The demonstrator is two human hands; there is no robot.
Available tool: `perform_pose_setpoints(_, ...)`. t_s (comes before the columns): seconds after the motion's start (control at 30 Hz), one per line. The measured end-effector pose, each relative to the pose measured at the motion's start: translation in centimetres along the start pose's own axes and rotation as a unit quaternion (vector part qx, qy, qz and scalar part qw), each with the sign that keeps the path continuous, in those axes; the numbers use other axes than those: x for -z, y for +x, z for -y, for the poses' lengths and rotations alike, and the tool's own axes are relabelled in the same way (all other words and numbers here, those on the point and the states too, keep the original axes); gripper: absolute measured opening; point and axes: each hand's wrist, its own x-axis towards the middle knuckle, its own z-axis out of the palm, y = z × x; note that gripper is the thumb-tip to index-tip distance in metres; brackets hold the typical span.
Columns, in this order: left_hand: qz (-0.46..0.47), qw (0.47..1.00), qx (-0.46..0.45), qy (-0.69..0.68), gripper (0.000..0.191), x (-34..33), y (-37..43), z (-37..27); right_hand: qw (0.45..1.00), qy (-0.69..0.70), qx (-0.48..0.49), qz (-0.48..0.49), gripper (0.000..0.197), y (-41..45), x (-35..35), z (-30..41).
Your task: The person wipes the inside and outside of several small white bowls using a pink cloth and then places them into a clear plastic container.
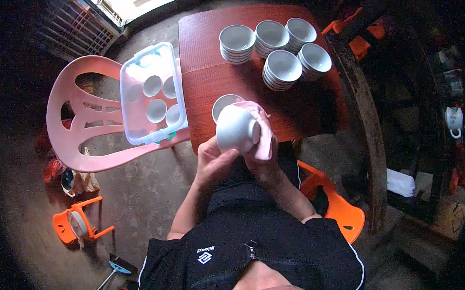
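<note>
My left hand (217, 159) grips the rim of a white bowl (233, 127), which is tilted on its side with its foot facing right. In my right hand (262, 163) a pink cloth (264, 134) is pressed against the bowl's foot and outer wall; the fingers are largely hidden behind cloth and bowl. Just beyond, partly covered by the held bowl, another white bowl (225, 102) shows its rim above the red-brown table (204, 84). Several stacks of white bowls (282, 67) stand at the table's far right.
A clear plastic bin (128, 128) with several bowls rests on a pink plastic chair (62, 117) at the left. Orange chairs stand at lower left (63, 230) and right (348, 219). A wooden post (366, 131) rises right of the table. A broom (119, 268) lies lower left.
</note>
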Motion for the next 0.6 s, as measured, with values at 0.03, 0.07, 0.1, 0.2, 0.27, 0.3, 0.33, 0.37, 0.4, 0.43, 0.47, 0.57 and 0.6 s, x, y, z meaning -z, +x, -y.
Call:
perform_pose_setpoints(0.03,-0.030,0.999,-0.027,-0.035,0.034,-0.3,-0.1,0.8,0.999,0.034,-0.027,0.003,0.037,-0.5,0.2,1.2)
perform_pose_setpoints(0.07,-0.064,0.997,-0.054,0.000,0.034,-0.3,-0.2,1.1,0.996,0.069,-0.054,0.004,0.039,-1.1,0.5,2.4)
perform_pose_setpoints(0.1,-0.093,0.992,-0.081,0.035,0.033,-0.5,0.1,0.9,0.968,0.195,-0.154,0.016,0.040,-1.5,0.5,2.4)
perform_pose_setpoints(0.2,-0.142,0.983,-0.108,-0.036,0.034,-0.5,1.1,0.9,0.849,0.396,-0.348,-0.025,0.044,-1.7,0.6,2.7)
perform_pose_setpoints(0.27,-0.152,0.985,-0.066,-0.047,0.037,-0.9,1.0,0.7,0.910,0.291,-0.291,0.045,0.041,-1.7,1.2,2.5)
perform_pose_setpoints(0.3,-0.162,0.985,-0.049,-0.045,0.037,-1.1,0.8,0.9,0.932,0.258,-0.249,0.050,0.039,-1.6,1.0,2.4)
perform_pose_setpoints(0.33,-0.172,0.983,-0.047,-0.044,0.035,-1.1,0.7,1.1,0.951,0.224,-0.205,0.052,0.038,-1.5,0.9,2.3)
perform_pose_setpoints(0.37,-0.170,0.983,-0.047,-0.043,0.035,-1.1,0.8,0.8,0.967,0.187,-0.164,0.050,0.038,-1.5,0.9,2.3)
perform_pose_setpoints(0.4,-0.161,0.982,-0.042,-0.088,0.034,-1.0,0.9,0.3,0.956,0.239,-0.161,0.053,0.037,-1.0,1.2,2.5)
perform_pose_setpoints(0.43,-0.151,0.979,-0.038,-0.132,0.033,-0.6,0.9,-0.1,0.942,0.290,-0.157,0.057,0.037,-0.6,1.6,2.7)
perform_pose_setpoints(0.47,-0.158,0.976,-0.007,-0.151,0.033,0.6,0.6,0.3,0.924,0.315,-0.195,0.098,0.043,-0.6,2.1,2.8)
perform_pose_setpoints(0.57,-0.162,0.973,-0.019,-0.163,0.034,-0.3,1.3,-0.5,0.831,0.515,-0.207,0.038,0.051,-0.8,1.5,2.5)
perform_pose_setpoints(0.6,-0.144,0.983,-0.020,-0.115,0.032,0.0,1.1,-0.2,0.883,0.436,-0.152,0.082,0.058,-0.8,2.0,1.8)
